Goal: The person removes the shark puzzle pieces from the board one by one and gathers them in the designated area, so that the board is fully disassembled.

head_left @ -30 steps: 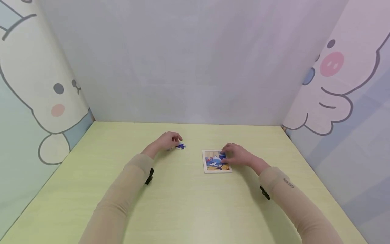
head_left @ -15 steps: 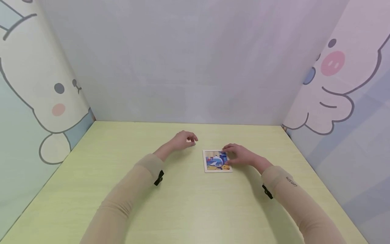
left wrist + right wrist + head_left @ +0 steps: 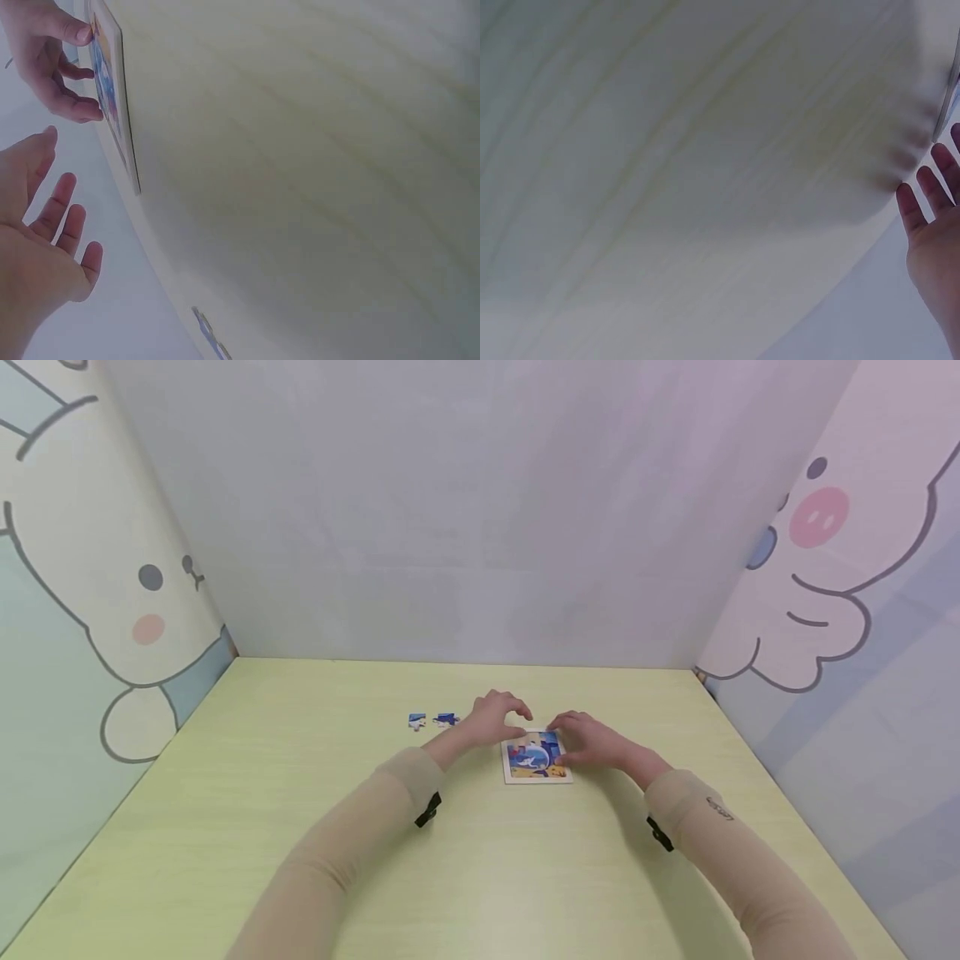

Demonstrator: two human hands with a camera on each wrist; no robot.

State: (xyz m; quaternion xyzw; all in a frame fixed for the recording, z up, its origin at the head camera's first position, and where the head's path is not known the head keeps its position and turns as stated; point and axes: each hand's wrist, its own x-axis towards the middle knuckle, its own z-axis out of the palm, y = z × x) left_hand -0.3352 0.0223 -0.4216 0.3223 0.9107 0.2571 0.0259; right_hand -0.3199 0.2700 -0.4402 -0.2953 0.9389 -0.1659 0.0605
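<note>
A small jigsaw puzzle [image 3: 534,758] with a blue sea-animal picture lies in a white frame [image 3: 538,781]. My left hand [image 3: 491,720] hovers at the frame's upper left corner, thumb and fingers spread apart. Nothing shows between its fingers in the left wrist view, where the hand [image 3: 37,240] is beside the frame [image 3: 124,105]. At the frame's right side my right hand [image 3: 592,742] rests its fingers along the edge, the thumb over the picture. The right wrist view has this hand [image 3: 937,247] at its right border, fingers extended beside the frame's edge [image 3: 948,97].
Two loose puzzle pieces, one on the left [image 3: 417,721] and one closer to my left wrist [image 3: 446,720], lie on the pale yellow table [image 3: 480,860]. A grey wall [image 3: 465,527] stands behind the table, with cartoon-printed panels at both sides.
My left hand has moved right, from over the loose pieces to the frame's upper left corner, uncovering two pieces. My right hand has stayed at the frame's right side.
</note>
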